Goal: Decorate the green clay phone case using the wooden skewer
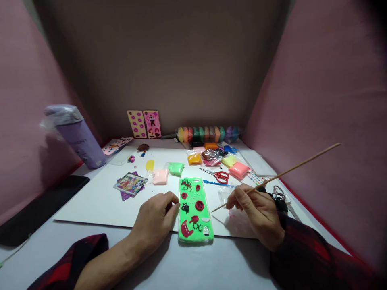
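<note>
A phone case [192,229] covered in bright green clay lies in front of me, decorated with red and black clay shapes and small white dots. My left hand [160,211] rests at its left edge, fingers curled, the fingertips touching or very near the case. Between the thumb and fingers of my right hand [254,207] is a thin wooden skewer [302,163]. Its pointed tip sits just right of the case, apart from it. Whether the left fingers hold the case's edge is hard to see.
Red-handled scissors [222,177], a blue tool [216,183] and several clay packets [238,170] lie behind the case. Sticker cards [131,184] are at left. A purple bottle [81,139] stands far left. Keys [284,199] lie beyond my right wrist. Two decorated cases [152,125] lean at the back wall.
</note>
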{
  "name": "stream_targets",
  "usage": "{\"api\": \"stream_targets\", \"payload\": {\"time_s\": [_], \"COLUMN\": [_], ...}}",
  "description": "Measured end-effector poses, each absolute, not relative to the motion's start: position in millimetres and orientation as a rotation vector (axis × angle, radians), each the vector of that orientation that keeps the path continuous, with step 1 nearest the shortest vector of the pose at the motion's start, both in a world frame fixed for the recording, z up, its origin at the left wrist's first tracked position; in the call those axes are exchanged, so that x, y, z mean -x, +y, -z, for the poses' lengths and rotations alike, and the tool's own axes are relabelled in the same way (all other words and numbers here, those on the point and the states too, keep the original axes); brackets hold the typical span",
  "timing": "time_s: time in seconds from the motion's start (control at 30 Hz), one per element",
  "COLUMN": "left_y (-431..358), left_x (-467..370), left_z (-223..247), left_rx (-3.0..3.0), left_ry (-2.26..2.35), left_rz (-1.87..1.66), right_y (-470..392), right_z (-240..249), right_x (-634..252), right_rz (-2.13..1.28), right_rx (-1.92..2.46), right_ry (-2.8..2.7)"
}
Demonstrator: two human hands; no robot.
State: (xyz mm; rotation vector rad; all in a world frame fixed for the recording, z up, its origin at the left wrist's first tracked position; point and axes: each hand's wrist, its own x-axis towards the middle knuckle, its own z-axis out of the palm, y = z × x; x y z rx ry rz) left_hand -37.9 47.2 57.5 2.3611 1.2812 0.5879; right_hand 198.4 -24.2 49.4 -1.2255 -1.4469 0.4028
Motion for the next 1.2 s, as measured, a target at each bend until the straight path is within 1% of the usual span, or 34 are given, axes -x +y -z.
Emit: {"api": "stream_targets", "payload": {"time_s": [0.17,0.43,0.67,0.8,0.97,1.2], "left_y": [48,53,62,63,62,61], "left_x": [38,38,39,38,38,40], "left_z": [-59,-58,-60,-60,-57,-52], "left_rx": [-2.448,-2.459,-2.411,-2.411,-2.414,-2.414], "left_ry": [1.376,1.186,1.144,1.148,1.181,1.189], "left_rz": [-0.572,-0.549,-0.595,-0.59,-0.6,-0.609], "right_y": [-25,-29,-33,-34,-22,10], "right_z": [-49,-53,-63,-59,-54,-56], "right_x": [-199,-194,-189,-190,-192,-184], "right_rz": [-0.353,-0.434,-0.52,-0.523,-0.427,-0.412], "right_rx": [1.211,1.144,1.013,0.971,1.069,1.242], "right_ry": [-1.541,-1.689,-1.831,-1.696,-1.416,-1.481]}}
